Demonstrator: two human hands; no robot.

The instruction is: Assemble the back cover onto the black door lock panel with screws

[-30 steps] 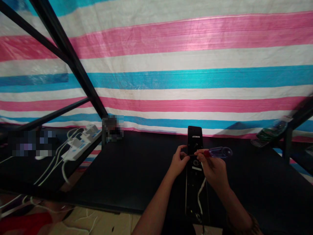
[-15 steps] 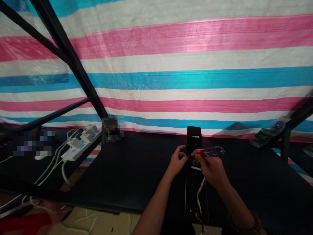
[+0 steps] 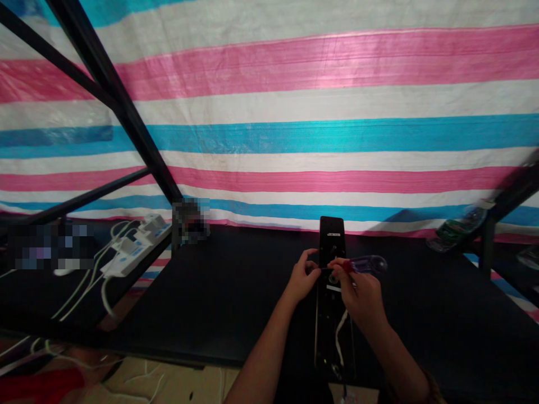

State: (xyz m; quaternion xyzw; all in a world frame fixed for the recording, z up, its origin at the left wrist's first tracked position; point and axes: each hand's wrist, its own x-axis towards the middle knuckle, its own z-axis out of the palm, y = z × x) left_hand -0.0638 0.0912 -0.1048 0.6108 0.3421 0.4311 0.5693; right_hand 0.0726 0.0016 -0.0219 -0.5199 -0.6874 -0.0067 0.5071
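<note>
A long black panel (image 3: 332,314) lies lengthwise on the dark table, with white labels on its face and a pale cable (image 3: 340,339) running down it. My right hand (image 3: 362,292) grips a screwdriver (image 3: 365,264) with a clear purplish handle and a red collar, held nearly level above the panel. Its thin shaft points left toward my left hand (image 3: 305,275). The left thumb and forefinger are pinched together at the panel's left edge, close to the screwdriver's tip. Whatever sits between those fingertips is too small to make out.
A white power strip (image 3: 135,247) with plugs and cords lies to the left, beyond a black metal frame (image 3: 135,126). At the right stands a clear plastic bottle (image 3: 458,227) with a green label, tilted. Striped sheeting (image 3: 295,134) hangs behind the black table (image 3: 219,297).
The view has shifted slightly, so most things sit a little further left. Both hands keep the same hold, with the screwdriver still pointing at the left fingertips.
</note>
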